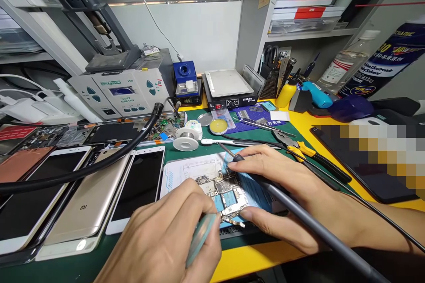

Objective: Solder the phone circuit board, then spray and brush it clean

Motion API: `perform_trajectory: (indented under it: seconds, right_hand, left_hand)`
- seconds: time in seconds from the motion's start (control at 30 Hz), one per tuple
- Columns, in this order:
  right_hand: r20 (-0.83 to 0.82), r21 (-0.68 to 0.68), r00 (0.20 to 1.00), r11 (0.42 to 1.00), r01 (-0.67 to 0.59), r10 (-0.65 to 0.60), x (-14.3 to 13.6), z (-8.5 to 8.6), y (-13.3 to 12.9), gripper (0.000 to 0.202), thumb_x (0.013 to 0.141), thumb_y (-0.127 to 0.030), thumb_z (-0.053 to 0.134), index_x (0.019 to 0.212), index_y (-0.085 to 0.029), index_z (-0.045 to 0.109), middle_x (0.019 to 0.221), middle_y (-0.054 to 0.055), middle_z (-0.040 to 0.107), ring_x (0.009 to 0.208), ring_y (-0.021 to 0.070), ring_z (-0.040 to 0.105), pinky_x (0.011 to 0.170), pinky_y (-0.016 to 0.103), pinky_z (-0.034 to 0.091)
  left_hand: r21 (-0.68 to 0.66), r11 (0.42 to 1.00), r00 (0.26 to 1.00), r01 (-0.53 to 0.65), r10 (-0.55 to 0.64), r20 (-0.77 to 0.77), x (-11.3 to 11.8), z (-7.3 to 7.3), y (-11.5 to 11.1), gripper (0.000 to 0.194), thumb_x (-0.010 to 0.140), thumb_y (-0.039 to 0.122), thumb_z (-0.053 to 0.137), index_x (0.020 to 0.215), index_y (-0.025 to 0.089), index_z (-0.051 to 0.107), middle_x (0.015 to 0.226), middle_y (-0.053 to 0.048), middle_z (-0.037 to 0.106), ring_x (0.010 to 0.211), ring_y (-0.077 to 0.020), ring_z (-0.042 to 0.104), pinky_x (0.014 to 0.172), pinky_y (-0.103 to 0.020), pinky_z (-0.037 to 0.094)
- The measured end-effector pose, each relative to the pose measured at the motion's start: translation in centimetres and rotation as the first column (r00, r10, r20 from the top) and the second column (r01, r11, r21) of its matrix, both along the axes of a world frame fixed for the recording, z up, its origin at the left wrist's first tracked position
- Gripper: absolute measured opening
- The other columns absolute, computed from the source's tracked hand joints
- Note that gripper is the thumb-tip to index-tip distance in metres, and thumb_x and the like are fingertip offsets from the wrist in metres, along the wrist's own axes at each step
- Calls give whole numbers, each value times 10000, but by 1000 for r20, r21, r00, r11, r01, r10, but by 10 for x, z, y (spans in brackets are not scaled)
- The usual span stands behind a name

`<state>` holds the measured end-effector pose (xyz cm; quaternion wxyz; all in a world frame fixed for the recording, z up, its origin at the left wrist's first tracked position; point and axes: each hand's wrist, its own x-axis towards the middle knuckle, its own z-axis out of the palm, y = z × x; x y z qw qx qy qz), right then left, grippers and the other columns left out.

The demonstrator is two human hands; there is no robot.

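My left hand (172, 234) is closed around teal-handled tweezers (201, 236); their tips are mostly hidden by my fingers, close to the lower edge of a phone circuit board (227, 185). A soldering iron (299, 212) with a dark grey handle rests in my right hand (288, 177), its thin tip pointing up and left, above the board and apart from it. The thumb of that hand presses beside the board's lower right edge, and its fingers reach over the upper edge. Beneath the board lie a blue pad (259, 190) and a white printed sheet (172, 172).
Several phones, including a gold one (79, 194), lie at left under a black hose (109, 166). Behind the board are a solder spool (186, 140), a yellow flux tin (218, 126) and a white brush (232, 142). Yellow-handled pliers (308, 154) lie right; a hot-air station (122, 90) stands behind.
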<state>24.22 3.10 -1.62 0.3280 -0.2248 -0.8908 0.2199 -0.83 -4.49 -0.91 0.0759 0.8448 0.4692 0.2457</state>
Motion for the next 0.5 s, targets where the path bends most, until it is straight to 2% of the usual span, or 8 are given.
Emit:
perform_trajectory:
  seconds: [0.17,0.37,0.5]
  right_hand:
    - [6,-27,1000,1000,7,-7,-1,0,0,570,834,-215,793,1371,-183,603,1262,124,690,1271,273,601,1105,369,511]
    - [-38,-42,999,999,9,-11,-4,-2,0,591,820,-201,800,1376,-190,600,1239,129,682,1244,282,603,1060,390,536]
    - [-19,-60,1000,998,20,-21,-4,-1,-1,598,823,-208,801,1384,-209,595,1249,128,677,1244,285,612,1057,394,541]
  left_hand:
    - [35,999,1000,9,-9,-17,0,-2,0,144,970,108,484,960,241,538,819,13,581,679,-141,600,578,-252,476]
    - [20,999,999,-32,31,35,0,1,1,133,1000,195,503,945,258,605,832,-11,620,698,-155,620,632,-222,528]
    - [11,998,998,-59,58,37,4,3,-4,137,1013,177,494,1011,265,600,884,-10,643,751,-150,652,656,-221,523]
